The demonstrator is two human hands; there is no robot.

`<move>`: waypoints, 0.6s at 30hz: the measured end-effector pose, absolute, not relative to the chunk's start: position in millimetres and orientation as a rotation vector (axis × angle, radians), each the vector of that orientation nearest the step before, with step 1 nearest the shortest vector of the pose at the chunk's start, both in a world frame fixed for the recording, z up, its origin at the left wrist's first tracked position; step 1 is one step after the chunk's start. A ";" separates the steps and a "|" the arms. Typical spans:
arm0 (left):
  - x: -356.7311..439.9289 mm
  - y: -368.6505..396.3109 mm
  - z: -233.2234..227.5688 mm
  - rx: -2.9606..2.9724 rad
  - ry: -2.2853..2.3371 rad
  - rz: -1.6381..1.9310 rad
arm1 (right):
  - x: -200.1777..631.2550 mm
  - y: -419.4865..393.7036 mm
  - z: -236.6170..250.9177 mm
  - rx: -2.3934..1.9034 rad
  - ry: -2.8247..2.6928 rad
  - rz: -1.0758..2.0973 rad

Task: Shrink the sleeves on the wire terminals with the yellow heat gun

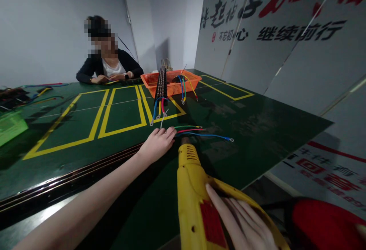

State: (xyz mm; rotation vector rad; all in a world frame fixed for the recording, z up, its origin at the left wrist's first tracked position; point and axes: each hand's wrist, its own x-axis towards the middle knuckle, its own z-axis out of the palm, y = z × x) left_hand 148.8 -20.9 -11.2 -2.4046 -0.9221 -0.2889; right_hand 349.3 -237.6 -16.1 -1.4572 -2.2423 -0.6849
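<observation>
My right hand [246, 219] is wrapped around a yellow heat gun [190, 189], whose metal nozzle [185, 140] points away from me at the wires. My left hand [158, 143] is closed on a bundle of wires at the end of a long black strip [94, 170] lying on the table. Beyond my fingers, a green wire [188, 127], a red wire [191, 130] and a blue wire [210, 135] stick out to the right. A ring terminal [231, 140] tips the blue one. A thin white tie [162, 120] rises by my fingertips.
An orange basket [174, 89] holds another black strip [161, 82] and wires with ring terminals. Yellow tape rectangles [122, 132] mark the green table [257, 128]. A co-worker [107, 61] sits across, hands on the table. At far left lies a green basket [13, 126]; a red seat [326, 223] stands right.
</observation>
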 end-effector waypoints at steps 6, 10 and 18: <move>146.0 -16.1 -15.3 -2.437 -0.959 -0.264 | 330.3 -217.8 -5.6 -1.456 -2.199 -0.677; 143.6 -17.8 -17.9 -2.439 -0.957 -0.296 | 342.8 -213.3 1.3 -1.433 -2.298 -0.689; 142.4 -18.8 -18.8 -2.478 -0.939 -0.368 | 351.2 -212.3 3.9 -1.409 -2.390 -0.603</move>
